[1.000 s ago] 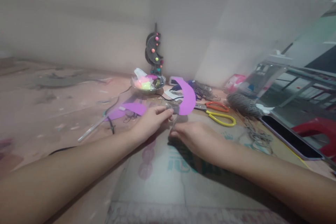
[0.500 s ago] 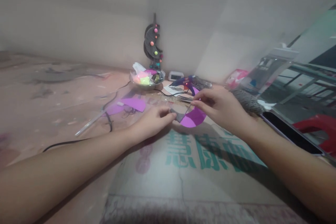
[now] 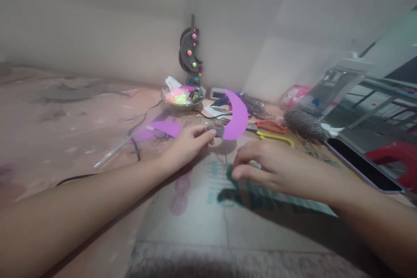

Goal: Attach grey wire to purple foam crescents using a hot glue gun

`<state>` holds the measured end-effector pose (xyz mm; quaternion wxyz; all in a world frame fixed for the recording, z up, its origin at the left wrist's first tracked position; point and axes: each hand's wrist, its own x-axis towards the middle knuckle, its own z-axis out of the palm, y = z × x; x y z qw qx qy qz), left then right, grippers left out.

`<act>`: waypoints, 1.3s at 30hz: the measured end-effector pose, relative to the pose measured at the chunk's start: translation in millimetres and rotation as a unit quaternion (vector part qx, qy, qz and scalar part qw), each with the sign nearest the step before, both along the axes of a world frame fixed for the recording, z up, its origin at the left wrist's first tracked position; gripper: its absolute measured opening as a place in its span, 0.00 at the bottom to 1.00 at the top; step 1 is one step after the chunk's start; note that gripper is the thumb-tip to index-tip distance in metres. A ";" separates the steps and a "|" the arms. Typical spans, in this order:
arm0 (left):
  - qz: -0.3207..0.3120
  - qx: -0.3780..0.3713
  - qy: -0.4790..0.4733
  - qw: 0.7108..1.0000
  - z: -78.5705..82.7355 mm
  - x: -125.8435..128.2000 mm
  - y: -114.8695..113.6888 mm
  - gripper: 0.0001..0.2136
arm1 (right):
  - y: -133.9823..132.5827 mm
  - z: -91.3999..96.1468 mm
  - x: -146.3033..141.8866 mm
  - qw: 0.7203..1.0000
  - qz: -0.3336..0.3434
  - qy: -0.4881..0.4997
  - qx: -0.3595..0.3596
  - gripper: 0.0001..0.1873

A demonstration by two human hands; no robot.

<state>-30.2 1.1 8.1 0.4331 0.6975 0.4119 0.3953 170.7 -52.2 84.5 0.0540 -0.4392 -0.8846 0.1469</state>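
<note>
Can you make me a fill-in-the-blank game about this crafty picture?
1. The left hand pinches a flat purple crescent by its ____-coloured end.
2. The metal-bladed scissors have one orange handle loop and one ____ handle loop.
3. A flat rectangular phone with a black screen lies on the picture's ____ side.

Missing words: grey; yellow; right.

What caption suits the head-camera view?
Left hand holds a purple crescent by its grey end; scissors lie beyond the right hand.
</note>
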 end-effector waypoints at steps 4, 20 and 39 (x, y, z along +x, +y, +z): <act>0.026 -0.049 -0.035 0.998 -5.1 -2.3 3.6 0.18 | 20.3 -21.3 4.4 0.995 -0.088 0.010 0.055 0.18; -0.045 0.000 0.017 0.999 1.6 3.5 -2.8 0.12 | 28.9 -56.1 -3.4 0.985 -0.070 0.150 0.039 0.12; -0.084 0.097 0.138 0.982 -2.1 3.7 -8.7 0.14 | 16.9 -1.2 6.0 0.983 -0.032 0.095 0.151 0.07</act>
